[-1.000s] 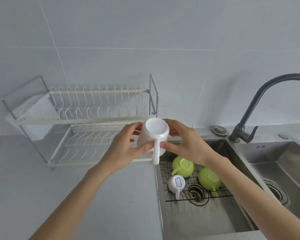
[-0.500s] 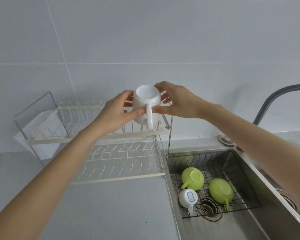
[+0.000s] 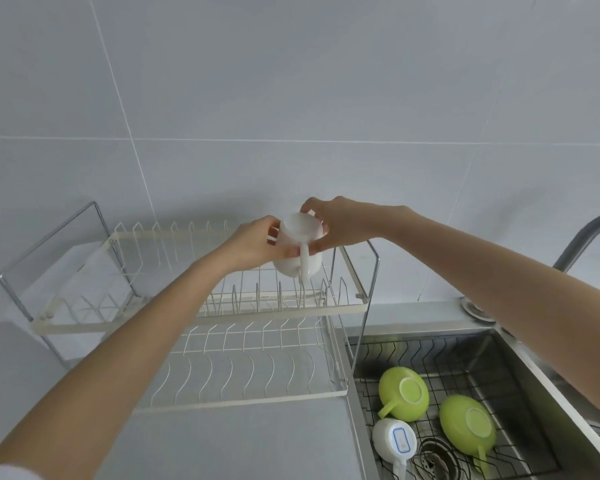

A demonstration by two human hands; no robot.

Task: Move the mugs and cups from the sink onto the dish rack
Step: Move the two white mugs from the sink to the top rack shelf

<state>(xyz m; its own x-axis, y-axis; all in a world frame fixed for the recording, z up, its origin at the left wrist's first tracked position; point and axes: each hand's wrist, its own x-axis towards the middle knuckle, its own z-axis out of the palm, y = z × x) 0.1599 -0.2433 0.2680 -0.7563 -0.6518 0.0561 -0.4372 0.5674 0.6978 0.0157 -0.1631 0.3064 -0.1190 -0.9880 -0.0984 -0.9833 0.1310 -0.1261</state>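
Note:
A white mug [image 3: 297, 249] hangs upside down, handle toward me, just above the right end of the upper tier of the two-tier wire dish rack [image 3: 281, 308]. My left hand [image 3: 253, 245] grips its left side and my right hand [image 3: 336, 221] grips its right side and base. In the steel sink [image 3: 499, 344] lie two green cups, one [image 3: 403, 393] to the left and one [image 3: 468, 426] to the right, both bottom up on a black wire grid. A small white mug [image 3: 394, 441] with a blue label lies in front of them.
The rack's lower tier [image 3: 243, 372] holds nothing. A grey worktop [image 3: 222, 441] runs in front of the rack. A dark faucet [image 3: 582, 240] curves in at the right edge, and a round drain [image 3: 433, 459] sits in the sink floor. Tiled wall behind.
Both hands have carried the white mug from over the sink's left edge up and across to the rack's upper tier, lowering it close to the prongs.

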